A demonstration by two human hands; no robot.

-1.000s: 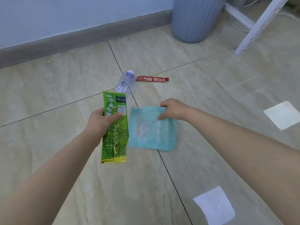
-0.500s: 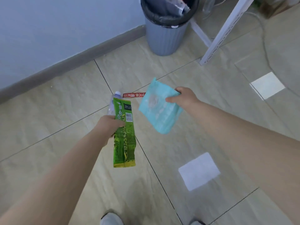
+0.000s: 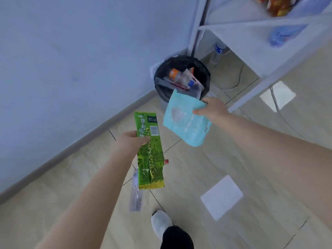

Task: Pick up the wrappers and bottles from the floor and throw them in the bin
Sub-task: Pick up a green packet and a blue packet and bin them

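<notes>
Crinkled green wrapper (image 3: 150, 155) and pale teal wrapper (image 3: 185, 121), both held.

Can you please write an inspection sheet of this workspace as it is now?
Surface: beige tiled floor, dark grout lines.
Job's things: green foil snack wrapper in left hand; light blue paper pouch in right hand; clear plastic bottle and red sachet on floor; black-lined bin holding trash.
Clutter: white paper sheet on floor.
Grippers: both hands gripping.
Cables: white cable behind bin.
Surroundings: blue wall, white shelf rack, white shoe.
</notes>
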